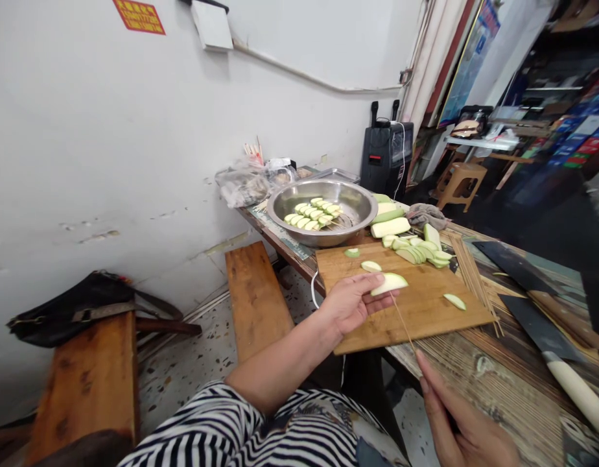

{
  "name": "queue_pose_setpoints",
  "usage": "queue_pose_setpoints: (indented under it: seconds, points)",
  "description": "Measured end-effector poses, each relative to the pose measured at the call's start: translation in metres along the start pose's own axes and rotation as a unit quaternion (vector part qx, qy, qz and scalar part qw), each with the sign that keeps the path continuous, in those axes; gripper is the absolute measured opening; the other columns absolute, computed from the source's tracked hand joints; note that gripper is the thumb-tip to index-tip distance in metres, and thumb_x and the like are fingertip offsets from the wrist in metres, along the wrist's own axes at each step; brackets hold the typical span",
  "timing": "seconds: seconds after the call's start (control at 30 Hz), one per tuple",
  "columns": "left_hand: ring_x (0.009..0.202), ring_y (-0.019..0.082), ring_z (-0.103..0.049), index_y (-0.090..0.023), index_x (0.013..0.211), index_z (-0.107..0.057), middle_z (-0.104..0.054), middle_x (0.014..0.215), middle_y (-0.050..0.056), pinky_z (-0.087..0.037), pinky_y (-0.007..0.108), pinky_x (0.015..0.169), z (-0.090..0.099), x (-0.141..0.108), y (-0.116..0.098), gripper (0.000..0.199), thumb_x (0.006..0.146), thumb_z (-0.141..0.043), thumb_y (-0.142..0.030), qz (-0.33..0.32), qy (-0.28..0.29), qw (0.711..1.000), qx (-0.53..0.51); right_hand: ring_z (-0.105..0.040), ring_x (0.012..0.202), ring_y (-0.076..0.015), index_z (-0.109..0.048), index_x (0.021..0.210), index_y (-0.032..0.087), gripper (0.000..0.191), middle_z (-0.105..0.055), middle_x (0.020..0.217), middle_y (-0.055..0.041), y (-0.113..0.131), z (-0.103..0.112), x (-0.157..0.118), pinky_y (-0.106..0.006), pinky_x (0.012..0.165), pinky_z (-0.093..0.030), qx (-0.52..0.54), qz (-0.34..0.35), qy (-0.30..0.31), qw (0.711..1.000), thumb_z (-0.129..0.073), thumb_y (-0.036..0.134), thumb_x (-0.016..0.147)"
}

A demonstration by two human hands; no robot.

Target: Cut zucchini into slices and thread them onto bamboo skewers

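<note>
Between the thumb and fingers of my left hand (351, 299) is a pale zucchini slice (391, 283) with a green rim. My right hand (462, 418) pinches a thin wooden skewer (403, 323), whose tip meets the slice's lower edge. Whether the tip has entered the slice, I cannot tell. Both hands are over the near side of a wooden cutting board (362, 331). A pile of cut slices (416, 250) lies at the board's far right, and a few single slices lie apart on it. Skewered slices (314, 214) rest in a steel basin (323, 237) behind the board.
Peeled zucchini pieces (391, 227) lie beside the basin, near a grey cloth (427, 216). Loose skewers (470, 272) run along the board's right edge. Two cleavers (533, 321) lie farther right. Wooden benches (258, 298) stand to the left, one bearing a black bag (90, 301).
</note>
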State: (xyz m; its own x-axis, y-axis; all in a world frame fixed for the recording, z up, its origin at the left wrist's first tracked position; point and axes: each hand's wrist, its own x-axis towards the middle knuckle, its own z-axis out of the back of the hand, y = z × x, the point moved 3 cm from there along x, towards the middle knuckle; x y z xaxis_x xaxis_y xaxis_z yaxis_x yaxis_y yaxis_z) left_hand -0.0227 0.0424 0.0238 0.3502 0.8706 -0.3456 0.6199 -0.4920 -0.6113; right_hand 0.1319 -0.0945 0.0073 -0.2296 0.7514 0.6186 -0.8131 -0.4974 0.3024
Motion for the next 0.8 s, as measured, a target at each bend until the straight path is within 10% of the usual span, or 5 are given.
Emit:
queue_pose_setpoints:
  seconds: [0.57,0.8]
  points:
    - [0.073,0.017,-0.069,-0.008,0.089,-0.066,-0.071,0.086,0.012,-0.056,0.024,0.064,-0.003,-0.003,0.002,0.011,0.08,-0.06,-0.009,-0.041,0.002,0.999,0.032,-0.069,0.092,-0.016,-0.056,0.129,0.021,0.044,-0.069,0.114,-0.0032,0.001,0.001,-0.001,-0.02,0.086,-0.05,0.057,-0.05,-0.006,0.997,-0.055,0.013,0.086]
    - [0.071,0.017,-0.069,-0.008,0.089,-0.065,-0.071,0.084,0.011,-0.056,0.025,0.065,-0.005,-0.002,0.003,0.011,0.081,-0.058,-0.007,-0.05,0.006,0.998,0.046,-0.069,0.07,-0.0164,-0.071,0.11,0.023,0.033,-0.074,0.084,-0.0038,-0.009,-0.007,-0.003,-0.021,0.062,-0.055,0.257,-0.317,0.005,0.913,-0.063,0.034,0.081]
